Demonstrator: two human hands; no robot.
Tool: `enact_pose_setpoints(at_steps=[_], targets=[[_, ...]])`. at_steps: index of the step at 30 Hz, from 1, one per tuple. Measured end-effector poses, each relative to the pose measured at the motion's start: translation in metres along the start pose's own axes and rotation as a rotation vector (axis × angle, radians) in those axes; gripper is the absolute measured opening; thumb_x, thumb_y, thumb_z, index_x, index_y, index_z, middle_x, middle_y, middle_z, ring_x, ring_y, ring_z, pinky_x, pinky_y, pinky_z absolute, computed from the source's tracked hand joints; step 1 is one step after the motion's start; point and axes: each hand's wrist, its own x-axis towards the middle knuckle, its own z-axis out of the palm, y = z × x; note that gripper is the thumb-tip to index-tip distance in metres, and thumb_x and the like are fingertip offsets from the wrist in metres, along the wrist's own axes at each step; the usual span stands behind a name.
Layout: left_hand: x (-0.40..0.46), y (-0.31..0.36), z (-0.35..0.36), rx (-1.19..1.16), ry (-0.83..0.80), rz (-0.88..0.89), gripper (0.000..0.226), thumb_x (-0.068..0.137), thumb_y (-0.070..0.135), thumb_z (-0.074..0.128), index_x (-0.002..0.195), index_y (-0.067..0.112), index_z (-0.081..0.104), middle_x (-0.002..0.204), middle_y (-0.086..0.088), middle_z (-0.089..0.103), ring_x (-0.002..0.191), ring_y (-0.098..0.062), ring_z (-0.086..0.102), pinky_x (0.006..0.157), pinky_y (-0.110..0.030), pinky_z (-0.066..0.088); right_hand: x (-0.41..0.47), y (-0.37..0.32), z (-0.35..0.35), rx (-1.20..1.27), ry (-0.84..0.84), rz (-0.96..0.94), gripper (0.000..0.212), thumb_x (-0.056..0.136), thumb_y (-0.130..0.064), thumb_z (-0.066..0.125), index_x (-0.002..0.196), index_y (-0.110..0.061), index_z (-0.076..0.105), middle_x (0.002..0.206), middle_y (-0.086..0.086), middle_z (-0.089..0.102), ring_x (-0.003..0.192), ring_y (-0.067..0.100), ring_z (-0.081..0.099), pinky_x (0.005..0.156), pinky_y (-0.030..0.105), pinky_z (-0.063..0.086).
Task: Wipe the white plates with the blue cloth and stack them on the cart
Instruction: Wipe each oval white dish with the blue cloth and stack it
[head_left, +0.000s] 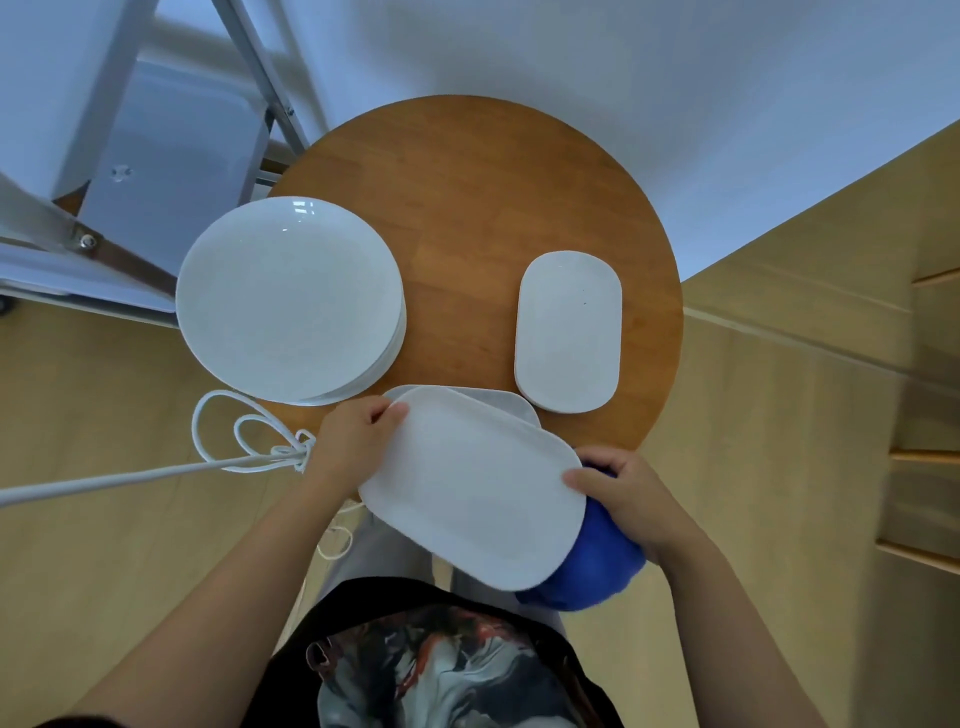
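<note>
Here both hands (358, 441) grip an oblong plate (472, 488), the right (623, 499) also bunching the blue cloth (597, 561).

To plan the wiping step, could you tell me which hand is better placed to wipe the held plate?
The right hand: it already has the blue cloth, while the left hand only steadies the plate.
</note>
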Motion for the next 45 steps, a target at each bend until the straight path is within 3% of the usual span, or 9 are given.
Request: enact_pose_setpoints(at_steps=[3,6,17,25,28,30,35,38,45], targets=[[0.004,-0.009,0.000,-0.026,0.065,-0.044,0.037,0.096,0.027,0.052,0.082,-0.004,0.067,0.079,-0.022,0.064,0.069,-0.022,0.049,0.063,-0.032,0.034,0.021,0.012,-0.001,-0.075,0.158,0.078,0.012,0.084,-0.024,0.067,0.083,-0.033,0.076,0.091,-0.014,0.073,0.089,0.009,0.067,0.072,0.023,0.048],[0.004,-0.014,0.004,-0.069,0.148,-0.105,0.040,0.095,0.023,0.052,0.061,0.003,0.056,0.059,-0.014,0.051,0.061,-0.022,0.043,0.058,-0.031,0.031,0.042,0.020,0.004,-0.213,0.279,0.102,0.003,0.082,-0.031,0.071,0.082,-0.032,0.073,0.086,-0.014,0.071,0.089,0.012,0.064,0.073,0.027,0.049],[0.006,-0.025,0.033,-0.202,0.312,-0.245,0.040,0.090,0.004,0.054,0.052,0.005,0.041,0.050,-0.005,0.033,0.051,-0.016,0.030,0.052,-0.025,0.024,0.080,0.017,0.020,-0.788,0.605,0.132,0.044,0.087,-0.052,0.057,0.118,-0.021,0.059,0.105,-0.003,0.065,0.085,0.010,0.047,0.071,0.027,0.040],[0.009,-0.040,0.036,-0.164,0.345,-0.238,0.039,0.088,0.005,0.055,0.051,0.008,0.041,0.050,-0.008,0.041,0.050,-0.020,0.039,0.053,-0.025,0.032,0.073,0.013,0.000,-0.581,0.558,0.197,0.038,0.081,-0.049,0.067,0.106,-0.021,0.061,0.100,-0.004,0.063,0.091,0.017,0.056,0.074,0.030,0.044],[0.007,-0.030,0.036,0.081,0.262,-0.240,0.017,0.089,0.016,0.054,0.093,0.003,0.063,0.099,-0.022,0.060,0.093,-0.037,0.057,0.082,-0.045,0.050,0.060,0.007,-0.019,-0.443,0.564,0.179,0.023,0.081,-0.039,0.069,0.094,-0.021,0.065,0.092,-0.005,0.065,0.090,0.018,0.060,0.076,0.032,0.047],[0.004,-0.019,0.038,0.254,0.269,-0.191,0.038,0.087,0.023,0.057,0.122,0.008,0.056,0.122,-0.020,0.052,0.115,-0.038,0.048,0.096,-0.048,0.043,0.047,0.003,-0.033,-0.356,0.571,0.177,0.018,0.080,-0.038,0.070,0.089,-0.022,0.067,0.089,-0.007,0.066,0.086,0.015,0.060,0.071,0.030,0.047],[0.006,0.037,0.063,0.298,0.187,0.155,0.030,0.094,0.032,0.052,0.118,0.017,0.062,0.110,-0.002,0.065,0.096,-0.016,0.056,0.081,-0.028,0.046,0.014,-0.014,-0.066,-0.132,0.602,0.138,0.013,0.078,-0.036,0.074,0.079,-0.024,0.070,0.077,-0.006,0.072,0.076,0.014,0.067,0.061,0.028,0.048],[0.024,0.071,0.084,0.365,0.028,0.168,0.026,0.096,0.038,0.050,0.108,0.018,0.063,0.095,0.001,0.065,0.081,-0.011,0.055,0.069,-0.022,0.044,0.009,-0.023,-0.074,-0.095,0.597,0.069,0.009,0.079,-0.034,0.074,0.074,-0.027,0.070,0.073,-0.010,0.072,0.073,0.011,0.068,0.063,0.028,0.049],[0.064,0.100,0.111,0.594,-0.096,0.049,0.033,0.095,0.045,0.049,0.104,0.015,0.059,0.091,-0.003,0.058,0.085,-0.020,0.056,0.072,-0.030,0.047,0.039,-0.025,-0.067,-0.100,0.653,-0.011,0.016,0.081,-0.032,0.071,0.092,-0.021,0.069,0.090,-0.006,0.070,0.086,0.012,0.065,0.078,0.032,0.053]])
